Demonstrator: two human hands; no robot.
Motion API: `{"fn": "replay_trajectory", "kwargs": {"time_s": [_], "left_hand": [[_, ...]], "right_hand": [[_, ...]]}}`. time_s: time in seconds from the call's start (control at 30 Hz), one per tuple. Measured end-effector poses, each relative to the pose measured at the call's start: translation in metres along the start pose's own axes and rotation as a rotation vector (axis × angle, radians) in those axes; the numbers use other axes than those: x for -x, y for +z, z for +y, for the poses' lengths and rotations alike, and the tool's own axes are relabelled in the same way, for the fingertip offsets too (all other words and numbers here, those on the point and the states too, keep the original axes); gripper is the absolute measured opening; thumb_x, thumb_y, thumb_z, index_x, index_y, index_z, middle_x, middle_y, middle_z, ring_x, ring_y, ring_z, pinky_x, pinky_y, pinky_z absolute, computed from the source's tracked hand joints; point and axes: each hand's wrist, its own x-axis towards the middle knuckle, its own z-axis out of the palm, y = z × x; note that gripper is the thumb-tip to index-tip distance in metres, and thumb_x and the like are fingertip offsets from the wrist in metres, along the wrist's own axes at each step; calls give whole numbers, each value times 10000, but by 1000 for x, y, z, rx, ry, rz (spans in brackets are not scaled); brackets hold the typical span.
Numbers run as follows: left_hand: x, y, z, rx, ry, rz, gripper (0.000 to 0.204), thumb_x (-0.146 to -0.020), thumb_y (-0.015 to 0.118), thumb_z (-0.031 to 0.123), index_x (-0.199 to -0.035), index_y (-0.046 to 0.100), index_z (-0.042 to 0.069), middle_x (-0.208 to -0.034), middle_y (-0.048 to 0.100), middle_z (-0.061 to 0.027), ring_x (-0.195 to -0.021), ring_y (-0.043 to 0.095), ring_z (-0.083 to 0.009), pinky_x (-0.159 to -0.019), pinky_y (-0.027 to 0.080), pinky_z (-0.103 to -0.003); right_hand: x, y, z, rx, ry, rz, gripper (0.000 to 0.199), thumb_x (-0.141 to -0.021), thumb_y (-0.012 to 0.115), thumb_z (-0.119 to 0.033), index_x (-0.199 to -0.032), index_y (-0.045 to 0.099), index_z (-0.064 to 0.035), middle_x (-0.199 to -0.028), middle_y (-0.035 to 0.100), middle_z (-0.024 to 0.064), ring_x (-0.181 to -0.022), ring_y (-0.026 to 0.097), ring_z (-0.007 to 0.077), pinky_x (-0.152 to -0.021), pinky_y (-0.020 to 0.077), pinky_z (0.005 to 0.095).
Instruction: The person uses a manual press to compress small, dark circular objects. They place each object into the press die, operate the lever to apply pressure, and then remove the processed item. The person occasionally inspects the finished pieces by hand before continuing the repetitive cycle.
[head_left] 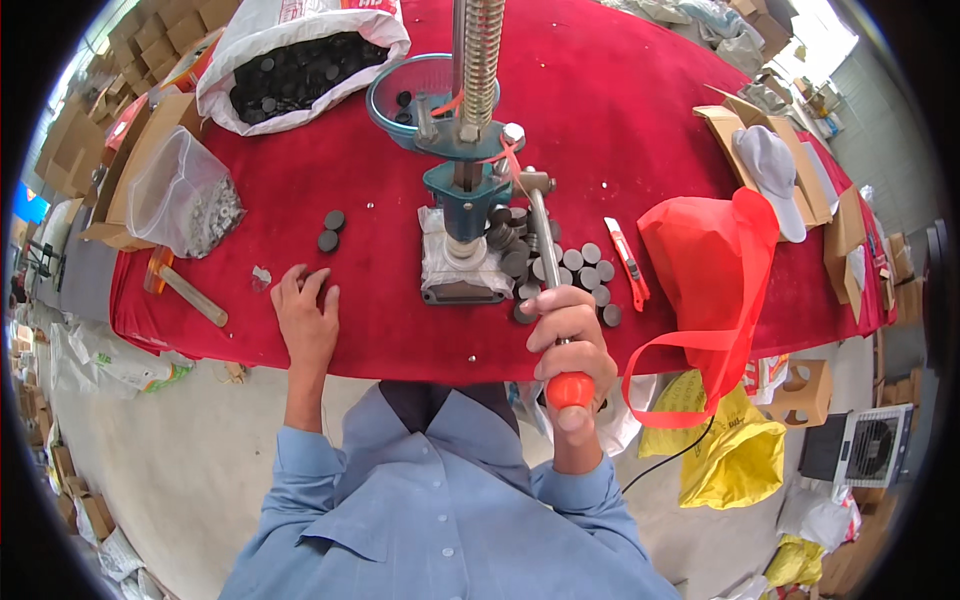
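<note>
My right hand is wrapped round the metal lever of a green hand press, the thumb resting on its red ball knob. Under the press ram, a wrapped pale pad covers the base. My left hand rests on the red cloth with its fingers apart and nothing in them. Two dark round discs lie just beyond it, and a scrap of clear plastic lies to its left. Grey and black discs are heaped beside the press on the right.
At the far left stand a white sack of black discs and a blue basket. A hammer and a clear bag of small metal parts lie left. Rightward are a red utility knife, a red bag and a grey cap.
</note>
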Motion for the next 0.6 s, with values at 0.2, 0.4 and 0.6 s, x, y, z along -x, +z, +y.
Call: {"fn": "replay_trajectory", "kwargs": {"time_s": [0.2,0.4,0.6], "left_hand": [[10,1,-19,107,32,-18,330,-909,753,41,-1236,770,78,-1189,658,-137,-1037,620,-293,-933,516,-418],[-5,10,50,511,-119,-57,547,-868,833,54,-1379,644,11,-1033,719,-134,-769,648,-198,-703,550,-328],[-29,46,120,642,-13,-204,734,-827,874,96,-1464,517,16,-1037,735,-142,-775,686,-255,-723,570,-389]], "right_hand": [[-29,-9,-16,49,16,-116,540,-911,626,-589,-818,650,-57,-864,633,115,-1024,611,351,-881,501,478],[-73,-10,-23,-18,46,-139,500,-914,637,-514,-821,645,-23,-830,621,104,-885,626,294,-826,499,425],[-135,-6,-33,-138,305,-86,485,-959,596,-455,-828,641,10,-783,623,57,-765,582,140,-742,462,298]]}}
